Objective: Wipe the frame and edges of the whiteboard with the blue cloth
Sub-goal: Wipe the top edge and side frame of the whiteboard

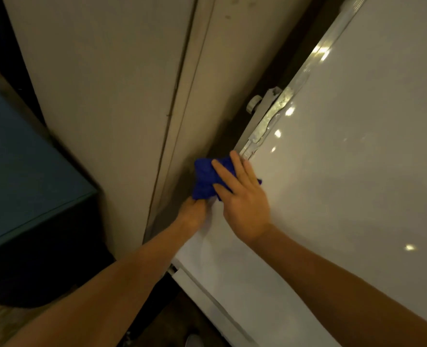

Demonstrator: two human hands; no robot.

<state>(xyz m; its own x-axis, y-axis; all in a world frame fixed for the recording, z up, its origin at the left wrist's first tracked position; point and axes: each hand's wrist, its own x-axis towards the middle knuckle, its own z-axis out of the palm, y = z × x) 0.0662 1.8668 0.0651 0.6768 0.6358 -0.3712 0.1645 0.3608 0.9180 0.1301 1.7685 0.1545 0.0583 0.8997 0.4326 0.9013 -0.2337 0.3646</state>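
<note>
At the whiteboard's (345, 171) left edge, blue cloth (204, 181) bunched under flat, spread right hand (242, 199), left hand (192, 214) pinching its lower end, metal frame (270, 123) just above, beige wall (107, 96) left, teal cabinet (24, 176) beyond.

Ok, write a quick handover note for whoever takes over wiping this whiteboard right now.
Right hand: pressing the blue cloth onto the whiteboard at its left edge.
Left hand: at that edge just below the cloth, fingers hidden, grip unclear.
Cloth position: below the knob bracket on the metal frame.
Done: cannot tell how much has been wiped.
Left: probably the frame strip above the bracket and the other edges.
</note>
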